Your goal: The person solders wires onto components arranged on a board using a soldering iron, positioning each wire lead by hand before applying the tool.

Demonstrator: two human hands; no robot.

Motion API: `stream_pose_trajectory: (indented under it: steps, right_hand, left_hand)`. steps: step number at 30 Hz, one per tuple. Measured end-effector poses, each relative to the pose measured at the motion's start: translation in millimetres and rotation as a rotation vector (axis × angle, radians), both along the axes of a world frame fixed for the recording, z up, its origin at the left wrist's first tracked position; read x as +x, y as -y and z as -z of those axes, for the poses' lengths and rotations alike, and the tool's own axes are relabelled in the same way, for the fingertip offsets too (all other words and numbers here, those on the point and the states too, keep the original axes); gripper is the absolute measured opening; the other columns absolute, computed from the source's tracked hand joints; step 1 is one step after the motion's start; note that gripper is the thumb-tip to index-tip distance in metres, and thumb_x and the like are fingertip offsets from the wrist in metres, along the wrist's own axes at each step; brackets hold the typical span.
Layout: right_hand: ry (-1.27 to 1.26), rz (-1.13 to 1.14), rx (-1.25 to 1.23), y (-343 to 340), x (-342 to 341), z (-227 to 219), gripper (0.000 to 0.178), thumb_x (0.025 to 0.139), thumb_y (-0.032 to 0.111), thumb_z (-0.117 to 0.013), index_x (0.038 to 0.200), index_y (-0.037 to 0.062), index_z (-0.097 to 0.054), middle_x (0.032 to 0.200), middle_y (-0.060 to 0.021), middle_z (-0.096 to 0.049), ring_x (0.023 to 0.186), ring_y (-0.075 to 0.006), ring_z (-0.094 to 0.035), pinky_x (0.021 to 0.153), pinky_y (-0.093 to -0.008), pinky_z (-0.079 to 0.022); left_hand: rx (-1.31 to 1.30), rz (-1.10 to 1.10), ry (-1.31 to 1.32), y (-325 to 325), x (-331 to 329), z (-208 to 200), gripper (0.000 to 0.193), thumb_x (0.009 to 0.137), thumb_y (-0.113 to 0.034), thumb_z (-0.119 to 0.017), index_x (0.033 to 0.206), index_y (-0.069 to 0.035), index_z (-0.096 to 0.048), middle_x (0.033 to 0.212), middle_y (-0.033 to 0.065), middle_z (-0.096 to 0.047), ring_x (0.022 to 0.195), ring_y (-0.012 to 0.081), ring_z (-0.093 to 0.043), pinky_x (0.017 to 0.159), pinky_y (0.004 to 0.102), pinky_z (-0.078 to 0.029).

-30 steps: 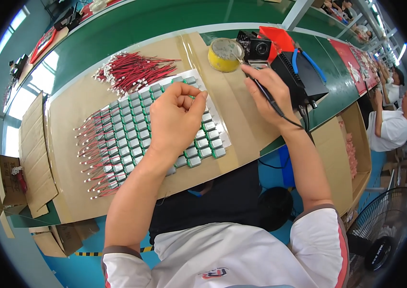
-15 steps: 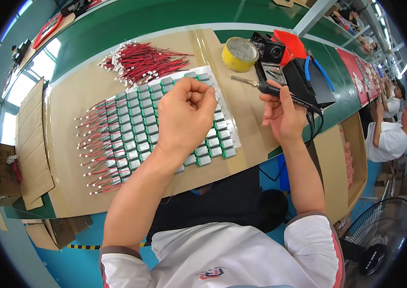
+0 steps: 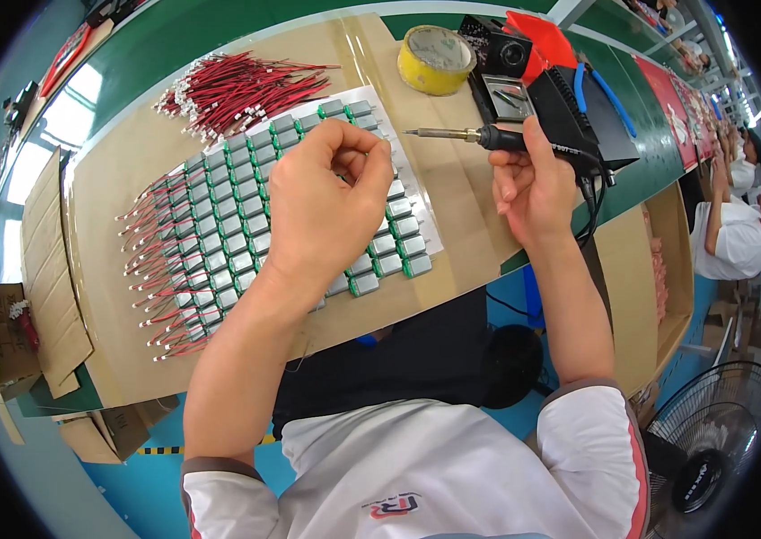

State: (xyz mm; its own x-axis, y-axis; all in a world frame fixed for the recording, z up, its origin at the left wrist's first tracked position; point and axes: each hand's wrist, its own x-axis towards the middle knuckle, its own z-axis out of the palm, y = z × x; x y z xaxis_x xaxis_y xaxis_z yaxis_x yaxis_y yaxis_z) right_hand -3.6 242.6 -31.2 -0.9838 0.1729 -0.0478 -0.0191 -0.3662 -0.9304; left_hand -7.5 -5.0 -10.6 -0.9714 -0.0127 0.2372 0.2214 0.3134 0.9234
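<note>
My left hand (image 3: pixel 326 193) is closed in a pinch above rows of small grey blocks with green edges (image 3: pixel 235 243). Whatever lies between its fingertips is too small to make out. My right hand (image 3: pixel 535 193) grips a soldering iron (image 3: pixel 504 138) by its dark handle, the metal tip pointing left, a short gap from the left fingertips. The blocks sit in a slanted grid on a white sheet (image 3: pixel 421 202), partly hidden by my left hand and forearm. Thin red and dark leads with white connectors (image 3: pixel 151 235) stick out from the leftmost blocks.
Beyond the grid lies a heap of red and black connector wires (image 3: pixel 250 94). A yellow tape roll (image 3: pixel 434 67), a black soldering station (image 3: pixel 569 112), a red tray (image 3: pixel 537 45) and blue-handled pliers (image 3: pixel 609 99) stand at the far right. Cardboard (image 3: pixel 470 211) covers the green bench.
The soldering iron has swung closer to level, and its tip is nearer my left fingertips. My left hand keeps its pinch. The whole view has shifted slightly.
</note>
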Motion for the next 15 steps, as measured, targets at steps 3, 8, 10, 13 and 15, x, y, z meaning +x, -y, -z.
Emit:
stream_pose_trajectory:
  steps: [3,8,10,13,15]
  right_hand:
    - [-0.002,-0.004,0.010,-0.7,0.7,0.9,0.050,0.110,0.041,-0.066,0.108,-0.0081,-0.076,0.087,-0.0164,-0.078,0.050,-0.0133,-0.060,0.040,-0.0290,-0.051]
    - [0.000,-0.006,0.017,-0.6,1.2,0.0,0.050,0.110,0.040,-0.066,0.109,-0.0086,-0.076,0.087,-0.0166,-0.079,0.050,-0.0131,-0.060,0.040,-0.0290,-0.051]
    - [-0.008,-0.013,0.016,-0.2,1.4,-0.7,0.050,0.110,0.039,-0.065,0.109,-0.0088,-0.076,0.087,-0.0165,-0.078,0.050,-0.0131,-0.060,0.039,-0.0291,-0.051]
    - [-0.006,-0.013,0.009,0.5,1.2,-0.1,0.049,0.111,0.039,-0.065,0.109,-0.0089,-0.076,0.087,-0.0164,-0.078,0.050,-0.0131,-0.060,0.039,-0.0289,-0.051]
    - [-0.010,-0.017,0.008,-0.5,1.3,1.0,0.049,0.111,0.039,-0.065,0.109,-0.0088,-0.076,0.087,-0.0164,-0.078,0.050,-0.0130,-0.060,0.039,-0.0289,-0.051]
  left_hand:
    - [-0.011,0.006,0.010,-0.4,-0.5,1.0,0.011,0.092,-0.012,-0.079,0.091,-0.002,-0.074,0.071,0.0025,-0.071,0.062,0.0098,-0.064,0.061,0.0276,-0.053]
    - [-0.010,0.008,0.002,-1.0,-0.3,0.3,0.012,0.092,-0.012,-0.078,0.092,-0.001,-0.074,0.071,0.0027,-0.071,0.062,0.0095,-0.063,0.061,0.0274,-0.053]
    - [-0.001,0.007,-0.006,-0.8,-0.4,0.2,0.012,0.092,-0.012,-0.078,0.092,-0.001,-0.074,0.071,0.0027,-0.071,0.062,0.0094,-0.063,0.061,0.0273,-0.052]
    - [-0.006,-0.002,0.007,0.2,-0.7,0.3,0.012,0.092,-0.012,-0.078,0.092,-0.001,-0.074,0.071,0.0027,-0.071,0.062,0.0091,-0.063,0.061,0.0271,-0.052]
    - [0.000,-0.002,0.012,0.1,-1.1,0.8,0.012,0.092,-0.012,-0.079,0.092,-0.001,-0.075,0.071,0.0025,-0.071,0.062,0.0089,-0.063,0.061,0.0269,-0.052]
